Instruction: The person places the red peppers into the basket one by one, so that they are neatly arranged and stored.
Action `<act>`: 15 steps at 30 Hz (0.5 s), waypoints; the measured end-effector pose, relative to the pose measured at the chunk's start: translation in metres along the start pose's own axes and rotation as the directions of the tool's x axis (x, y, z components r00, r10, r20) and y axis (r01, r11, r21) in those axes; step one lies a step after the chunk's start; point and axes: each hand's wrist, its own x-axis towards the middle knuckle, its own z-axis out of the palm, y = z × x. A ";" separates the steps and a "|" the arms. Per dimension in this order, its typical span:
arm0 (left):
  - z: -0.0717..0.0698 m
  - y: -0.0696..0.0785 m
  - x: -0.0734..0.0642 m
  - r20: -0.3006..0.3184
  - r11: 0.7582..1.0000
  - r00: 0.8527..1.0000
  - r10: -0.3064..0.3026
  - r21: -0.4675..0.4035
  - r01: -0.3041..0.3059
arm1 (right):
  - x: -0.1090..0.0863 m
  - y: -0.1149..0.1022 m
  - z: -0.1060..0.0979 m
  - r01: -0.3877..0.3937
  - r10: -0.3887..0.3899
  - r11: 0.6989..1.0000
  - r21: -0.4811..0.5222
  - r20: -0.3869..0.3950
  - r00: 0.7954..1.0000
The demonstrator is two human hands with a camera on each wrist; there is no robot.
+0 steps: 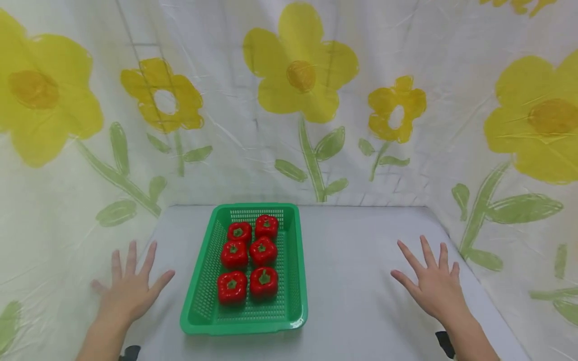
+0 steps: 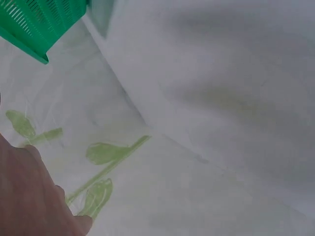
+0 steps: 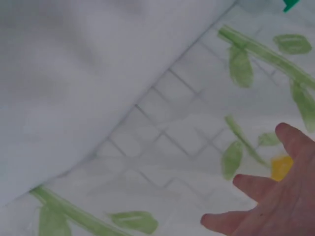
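Observation:
Several red bell peppers (image 1: 235, 254) with green stems sit in a green plastic basket (image 1: 299, 281), grouped in two columns. The basket stands left of centre on the white table. To the left of it my left hand (image 1: 128, 296) is spread with straight fingers, holding nothing. My right hand (image 1: 435, 288) is likewise spread and bare, well to the right of the basket. In the left wrist view the basket's corner (image 2: 42, 24) shows at the upper left, away from the hand (image 2: 29, 191). In the right wrist view the fingers (image 3: 256, 187) are apart.
A white curtain (image 1: 235, 165) printed with yellow flowers hangs behind the table and along both sides. The white table (image 1: 352, 281) ends at the curtain's foot at the back. Dark bands (image 1: 444, 343) are at both wrists.

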 end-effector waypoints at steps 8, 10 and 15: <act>0.002 -0.004 -0.002 0.032 1.000 0.999 -0.026 0.006 0.025 | -0.004 0.007 0.004 -0.021 0.021 1.000 -0.019 0.024 1.000; 0.003 -0.005 -0.002 0.039 1.000 0.999 -0.024 0.003 0.024 | -0.003 0.007 0.005 -0.024 0.024 1.000 -0.012 0.028 0.999; 0.004 -0.005 -0.002 0.050 1.000 0.998 -0.025 0.001 0.025 | -0.002 0.005 0.008 -0.036 0.036 0.999 -0.008 0.046 0.998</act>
